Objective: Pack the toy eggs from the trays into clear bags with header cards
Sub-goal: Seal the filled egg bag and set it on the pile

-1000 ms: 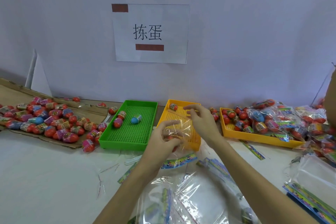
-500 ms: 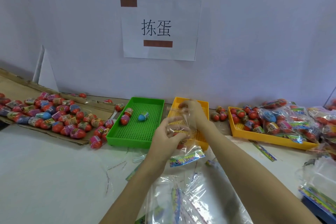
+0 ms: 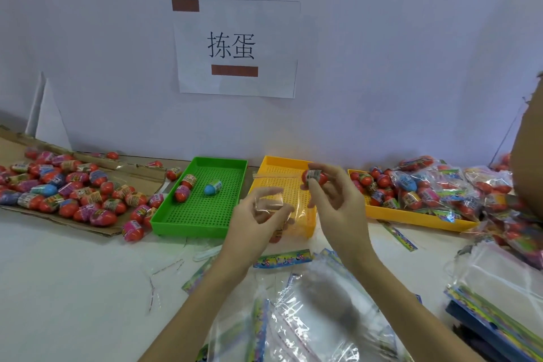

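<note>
A red toy egg (image 3: 315, 177) is pinched in the right hand (image 3: 338, 203) above the clear bag (image 3: 282, 200), whose mouth is gripped by the left hand (image 3: 255, 223), seemingly for insertion.

Your fingers (image 3: 273, 203) hover over a white table (image 3: 73, 288). Behind them sit a yellow tray (image 3: 282, 167) and, leftward, a green tray (image 3: 205, 214) and cardboard (image 3: 17, 211). Bags (image 3: 317, 320) lie nearer you; another yellow tray (image 3: 411, 216) sits rightward.

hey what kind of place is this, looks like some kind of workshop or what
Probably a small hand-packing workstation in a toy workshop. Loose toy eggs are heaped on cardboard, sorting trays line the wall, filled bags pile in another tray, and a printed sign marks the station.
</note>
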